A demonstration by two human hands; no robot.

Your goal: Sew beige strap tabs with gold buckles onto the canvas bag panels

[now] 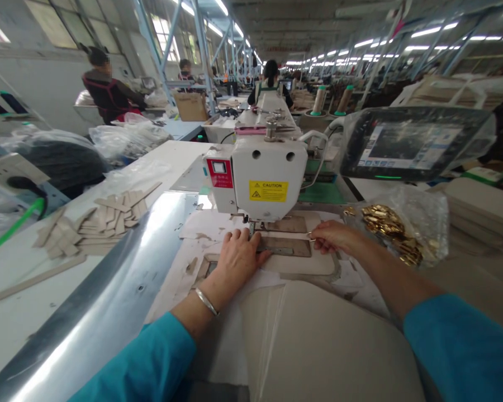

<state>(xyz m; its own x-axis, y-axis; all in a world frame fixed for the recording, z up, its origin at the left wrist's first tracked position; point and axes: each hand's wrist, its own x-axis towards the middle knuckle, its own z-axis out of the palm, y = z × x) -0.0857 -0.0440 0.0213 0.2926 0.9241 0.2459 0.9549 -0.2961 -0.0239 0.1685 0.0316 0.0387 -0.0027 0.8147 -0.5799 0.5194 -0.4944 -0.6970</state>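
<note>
Under the head of a white sewing machine [270,176], my left hand [238,257] lies flat on the pale work, its fingers stretched out close to the presser foot [252,228]. My right hand [329,237] is closed in a pinch at the right end of the same work. A small thin metal piece [311,239] pokes out from its fingertips; its exact kind is too small to tell. Between the two hands lie brown strips [291,247] set in a beige panel [318,265]. A large beige sheet [331,340] spreads in front of me.
Beige strips [113,215] are piled on the white table at left, beside a shiny metal plate [121,279]. Gold metal fittings [385,223] lie in clear plastic at right. A control screen [411,142] stands behind them. Co-workers sit farther back.
</note>
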